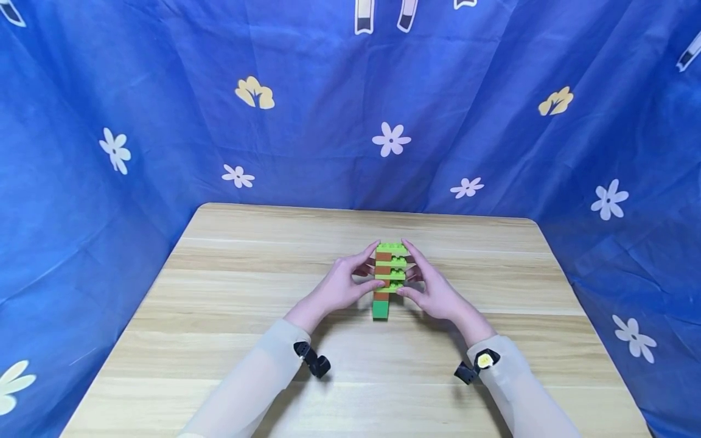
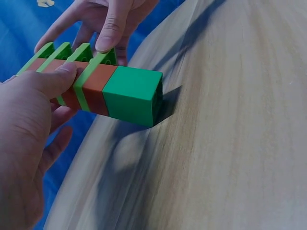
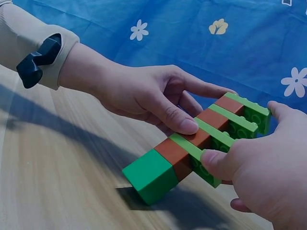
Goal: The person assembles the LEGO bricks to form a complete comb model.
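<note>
A tower of building bricks stands on the table, with a dark green block (image 1: pixel 380 309) at its foot. Above it, brown bricks (image 3: pixel 171 152) alternate with light green plates (image 1: pixel 398 275) that jut out to the right. My left hand (image 1: pixel 342 285) grips the tower's left side, thumb across a brown brick and index fingertip at the top. On the other side my right hand (image 1: pixel 438 291) holds the plates' free ends, its thumb against the lowest plate and index fingertip at the top one. Its remaining fingers are partly hidden behind the tower.
The wooden table (image 1: pixel 246 267) has rounded back corners. Behind it and along both sides hangs a blue curtain (image 1: pixel 323 146) with flower prints. A small black camera (image 1: pixel 317 364) is strapped at the left wrist, another camera (image 1: pixel 467 371) at the right.
</note>
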The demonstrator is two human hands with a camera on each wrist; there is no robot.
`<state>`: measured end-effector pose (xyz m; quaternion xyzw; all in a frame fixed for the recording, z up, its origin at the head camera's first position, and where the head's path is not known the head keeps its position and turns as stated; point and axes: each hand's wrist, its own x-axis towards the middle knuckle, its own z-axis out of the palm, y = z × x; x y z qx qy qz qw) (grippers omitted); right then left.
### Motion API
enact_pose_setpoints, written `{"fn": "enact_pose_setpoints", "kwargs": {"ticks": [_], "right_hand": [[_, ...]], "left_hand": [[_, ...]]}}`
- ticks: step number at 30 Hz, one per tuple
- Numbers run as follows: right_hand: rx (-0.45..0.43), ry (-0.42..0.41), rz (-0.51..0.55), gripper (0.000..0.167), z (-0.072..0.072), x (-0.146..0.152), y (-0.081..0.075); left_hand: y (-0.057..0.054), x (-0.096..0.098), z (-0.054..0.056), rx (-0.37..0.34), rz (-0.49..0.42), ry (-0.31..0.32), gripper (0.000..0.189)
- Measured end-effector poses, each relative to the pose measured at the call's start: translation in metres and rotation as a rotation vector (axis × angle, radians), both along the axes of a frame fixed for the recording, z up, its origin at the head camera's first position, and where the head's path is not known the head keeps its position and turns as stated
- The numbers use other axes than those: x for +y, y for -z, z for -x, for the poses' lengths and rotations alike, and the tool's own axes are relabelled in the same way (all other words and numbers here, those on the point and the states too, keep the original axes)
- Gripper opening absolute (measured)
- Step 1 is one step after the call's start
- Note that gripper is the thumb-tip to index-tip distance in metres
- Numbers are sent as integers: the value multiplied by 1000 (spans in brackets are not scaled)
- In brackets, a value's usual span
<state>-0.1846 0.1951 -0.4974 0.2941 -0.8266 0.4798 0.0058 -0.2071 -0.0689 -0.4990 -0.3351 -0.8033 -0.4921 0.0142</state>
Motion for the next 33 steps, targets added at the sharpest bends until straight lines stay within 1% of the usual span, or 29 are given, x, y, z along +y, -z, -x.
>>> {"fn": "enact_pose_setpoints", "kwargs": {"ticks": [4, 7, 14, 20, 27, 33], "right_hand": [[-29, -9, 22, 108, 1, -1, -1], [-43, -9, 12, 108, 2, -1, -1], [-82, -12, -12, 106, 6, 0, -3], [-92, -19, -29, 106, 10, 2, -1], [-125, 0, -48, 108, 14, 2, 0], [-158, -2, -37, 106, 17, 2, -2]], "left_hand": [[1, 0, 2, -26, -10, 5, 89], [2, 0, 3, -36, -16, 10, 89], [1, 0, 5, -47, -5, 12, 89], [0, 0, 8, -59, 17, 12, 90], [0, 0, 11, -72, 20, 2, 90], [-1, 1, 13, -89, 22, 3, 91]]}}
